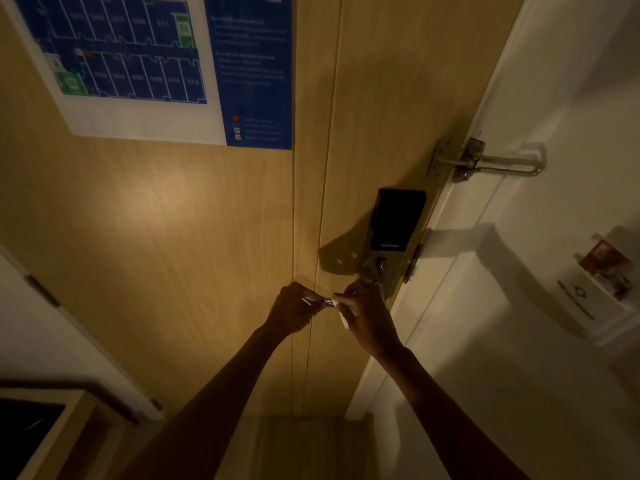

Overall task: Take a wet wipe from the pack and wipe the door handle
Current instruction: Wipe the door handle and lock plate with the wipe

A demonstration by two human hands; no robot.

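Observation:
A metal lever door handle (323, 301) sticks out leftward from the black smart lock (394, 223) on the wooden door (173, 220). My left hand (294, 311) grips the handle's free end. My right hand (363, 318) is closed around the handle nearer the lock, with a white wet wipe (341, 315) showing under its fingers. Most of the handle is hidden by both hands. No wipe pack is in view.
A metal swing latch (485, 161) bridges door and white frame (460, 209) above the lock. A blue floor plan sign (156, 64) hangs on the upper door. A white wall holder with a card (599, 289) is at right. A wooden cabinet (52, 427) stands lower left.

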